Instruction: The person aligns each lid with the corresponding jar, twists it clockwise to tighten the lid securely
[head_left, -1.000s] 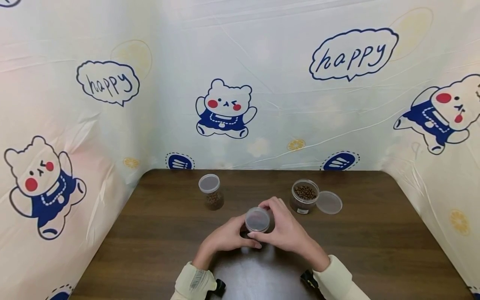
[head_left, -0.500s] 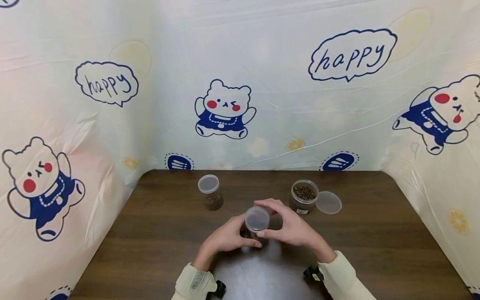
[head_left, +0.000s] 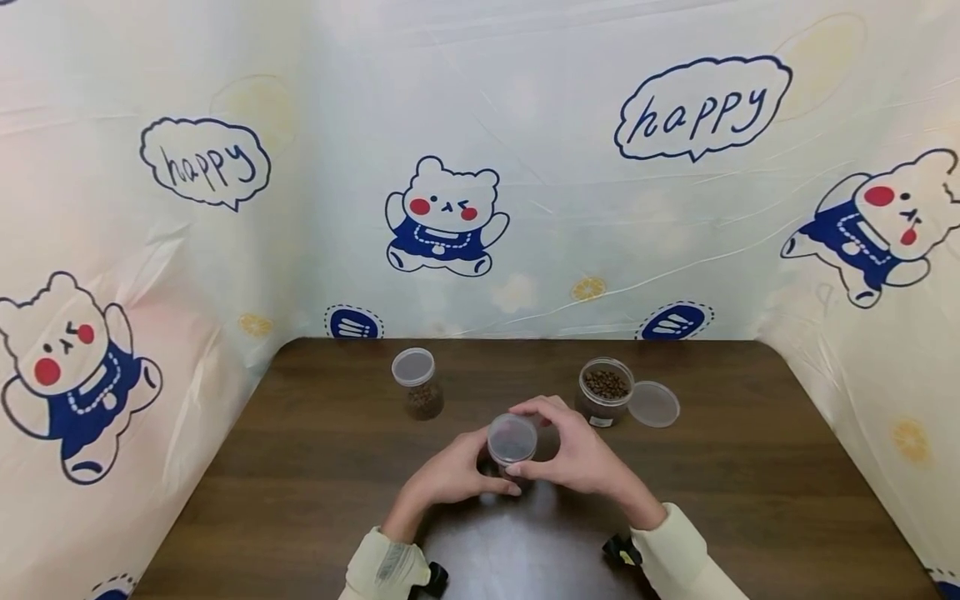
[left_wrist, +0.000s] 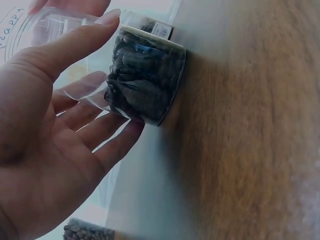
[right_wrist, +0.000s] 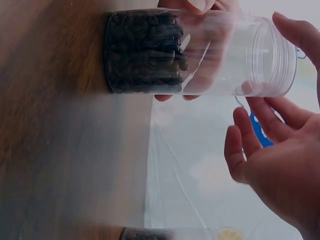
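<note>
Upright on the table stands a clear plastic jar point(right_wrist: 215, 55), partly filled with dark beans that look like coffee beans. Its translucent lid point(head_left: 512, 438) sits on top. My left hand point(head_left: 452, 473) grips the jar's body from the left, thumb on the near side and fingers behind. From the right, my right hand point(head_left: 576, 454) holds the lid's rim between the thumb and the fingers. In the left wrist view the beans point(left_wrist: 145, 75) fill the jar's lower part.
A lidded jar of beans point(head_left: 422, 387) stands at the back left. At the back right is an uncapped jar of beans point(head_left: 602, 402), with a loose lid point(head_left: 655, 405) beside it on the brown table point(head_left: 337, 483). A printed sheet point(head_left: 570, 217) hangs around the table.
My right hand's thumb and fingers have shifted around the lid's rim. The left hand keeps its grip on the jar. The head view has turned slightly right.
</note>
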